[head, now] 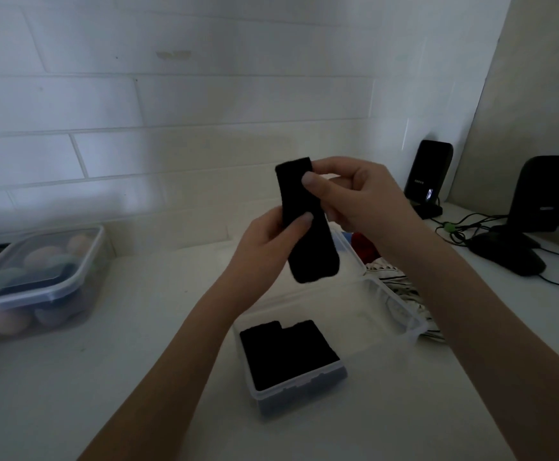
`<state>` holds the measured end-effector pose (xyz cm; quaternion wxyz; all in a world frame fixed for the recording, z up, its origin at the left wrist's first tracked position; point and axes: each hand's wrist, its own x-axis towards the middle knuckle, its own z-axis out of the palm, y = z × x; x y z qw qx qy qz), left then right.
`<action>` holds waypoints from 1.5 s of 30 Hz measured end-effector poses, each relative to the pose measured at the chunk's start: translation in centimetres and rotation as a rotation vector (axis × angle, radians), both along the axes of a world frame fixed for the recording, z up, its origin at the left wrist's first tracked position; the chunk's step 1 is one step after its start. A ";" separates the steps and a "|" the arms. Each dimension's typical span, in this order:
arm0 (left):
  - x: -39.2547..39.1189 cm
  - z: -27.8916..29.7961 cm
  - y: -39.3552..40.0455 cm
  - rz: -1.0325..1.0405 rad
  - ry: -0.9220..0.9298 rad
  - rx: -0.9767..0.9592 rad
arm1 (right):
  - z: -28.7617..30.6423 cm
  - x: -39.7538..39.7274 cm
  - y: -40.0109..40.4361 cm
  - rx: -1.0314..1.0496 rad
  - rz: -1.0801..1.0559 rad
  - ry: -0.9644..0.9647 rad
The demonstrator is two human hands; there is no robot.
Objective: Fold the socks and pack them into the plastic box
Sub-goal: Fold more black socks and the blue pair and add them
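Observation:
I hold a black sock (299,227) up in the air above the table, hanging almost upright. My right hand (354,197) pinches its top end between thumb and fingers. My left hand (264,247) grips its middle from the left, thumb across the front. Below stands the clear plastic box (404,322), open, with a folded black sock (286,352) lying in its near left part. The rest of the box shows bare bottom.
A pile of striped and red socks (388,274) lies right behind the box, partly hidden by my right arm. A lidded clear container (35,281) with rolled pastel items stands at the left. Two black stands (431,178) and cables sit at the back right.

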<state>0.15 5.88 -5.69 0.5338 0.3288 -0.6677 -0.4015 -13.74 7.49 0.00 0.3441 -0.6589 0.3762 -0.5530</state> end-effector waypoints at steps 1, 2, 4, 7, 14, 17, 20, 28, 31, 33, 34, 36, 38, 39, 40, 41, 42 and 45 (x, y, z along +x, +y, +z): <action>0.1 0.2 0.1 -0.044 0.058 0.057 | -0.1 -0.2 -0.2 0.013 0.011 0.022; 0.1 0.4 0.2 -0.093 0.110 0.112 | -0.3 -0.4 -0.3 0.027 0.017 0.052; 0.2 0.6 0.3 -0.140 0.156 0.171 | -0.4 -0.5 -0.4 0.027 0.012 0.121; 0.3 0.5 0.1 -0.118 0.178 0.178 | -0.6 -0.4 -0.6 0.017 0.012 0.138; 0.5 0.5 0.0 -0.046 0.136 0.120 | -1.3 0.0 -1.0 0.140 -0.038 0.150; 0.3 0.3 -0.1 -0.050 0.107 0.109 | -1.5 0.2 -0.8 0.154 0.001 0.118; 0.2 0.1 -0.2 0.000 0.083 0.063 | -1.6 0.4 -0.8 0.116 -0.005 0.091; 0.8 0.4 -0.4 -0.018 0.172 -0.084 | -2.0 0.3 -1.6 0.027 -0.003 0.127; 0.9 0.6 -0.4 0.038 0.236 -0.052 | -2.1 0.4 -1.6 -0.022 -0.050 0.199; 0.9 0.8 -0.4 0.077 0.256 -0.055 | -2.1 0.5 -1.6 -0.053 -0.083 0.227; 0.9 0.8 -0.4 0.075 0.250 -0.055 | -2.1 0.6 -1.6 -0.064 -0.084 0.233; 0.9 0.8 -0.3 0.066 0.227 -0.054 | -2.1 0.7 -1.6 -0.074 -0.063 0.250; 1.0 0.7 -0.4 0.063 0.238 -0.042 | -2.1 0.6 -1.5 -0.046 -0.050 0.260; 1.1 0.7 -0.5 0.058 0.259 -0.026 | -2.0 0.4 -1.5 -0.017 -0.038 0.254; 1.3 0.8 -0.6 0.052 0.279 -0.008 | -2.0 0.3 -1.6 0.019 -0.018 0.233; 1.4 0.8 -0.8 0.049 0.292 0.010 | -1.9 0.1 -1.6 0.058 0.007 0.202; 1.5 0.8 -0.8 0.044 0.299 0.029 | -1.9 0.0 -1.6 0.090 0.022 0.173; 1.4 0.7 -0.9 0.001 0.304 0.080 | -1.8 0.1 -1.7 0.107 0.005 0.130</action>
